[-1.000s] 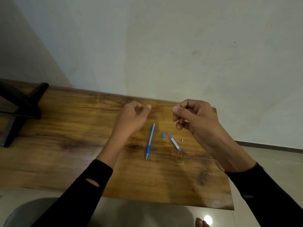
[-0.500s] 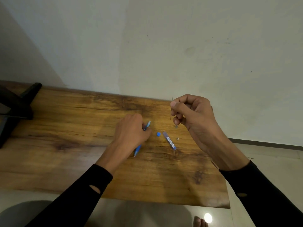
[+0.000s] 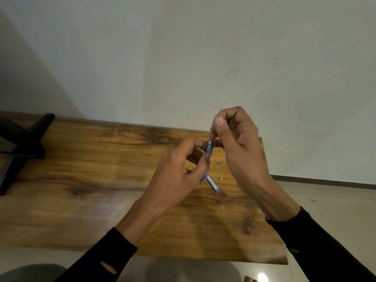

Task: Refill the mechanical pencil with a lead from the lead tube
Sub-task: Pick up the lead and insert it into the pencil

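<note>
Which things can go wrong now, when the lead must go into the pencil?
The thin dark lead pinched in the right hand could snap if it meets the blue mechanical pencil, held by the left hand, at an angle. The tiny loose metal piece on the wooden table could roll off.

Both arms are covered in long, close-fitting black fabric sleeves (image 3: 317, 247) that end at the wrists, leaving the left hand (image 3: 175, 176) and right hand (image 3: 240, 147) bare, without rings, watch or gloves. Each sleeve has a small oval hole on the forearm: one on the left sleeve (image 3: 107, 267), another on the right.
</note>
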